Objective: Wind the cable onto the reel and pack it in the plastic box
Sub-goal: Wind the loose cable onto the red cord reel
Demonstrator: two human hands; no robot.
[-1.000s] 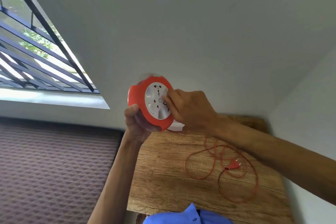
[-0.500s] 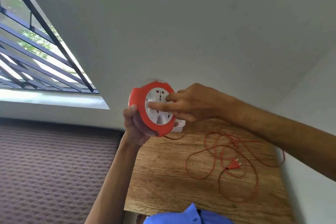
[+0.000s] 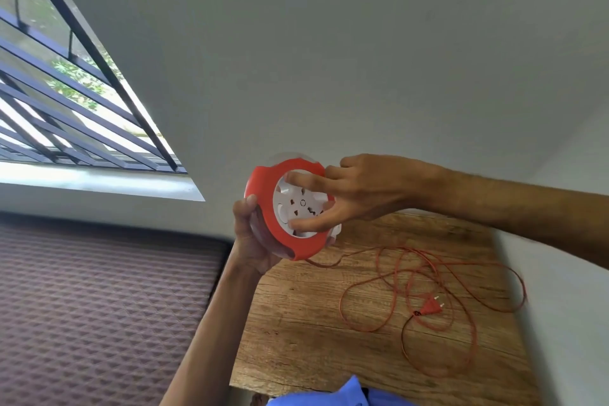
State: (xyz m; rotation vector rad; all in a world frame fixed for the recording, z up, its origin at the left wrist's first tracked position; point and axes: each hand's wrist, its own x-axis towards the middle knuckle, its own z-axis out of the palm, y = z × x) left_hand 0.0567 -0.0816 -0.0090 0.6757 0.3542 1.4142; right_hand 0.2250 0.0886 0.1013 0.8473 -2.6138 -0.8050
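Observation:
An orange cable reel (image 3: pixel 263 204) with a white socket face is held up above the far end of the wooden table (image 3: pixel 296 323). My left hand (image 3: pixel 252 241) grips its rim from below and behind. My right hand (image 3: pixel 356 193) lies across the white centre, index finger and thumb pressed into its recesses. A thin orange cable (image 3: pixel 389 277) runs from the reel's lower edge down to loose loops on the table, ending in an orange two-pin plug (image 3: pixel 431 305). A small white thing peeks out behind the reel; I cannot tell what it is.
A brown quilted mattress (image 3: pixel 99 306) fills the left. Pale walls close off the table at the back and right. A barred window (image 3: pixel 66 102) is at the upper left. A blue shirt collar (image 3: pixel 346 395) shows at the bottom edge.
My right hand has swung round the reel's white centre, from its right side to reaching across it from the upper right. The cable loops on the table have shifted and spread toward the right.

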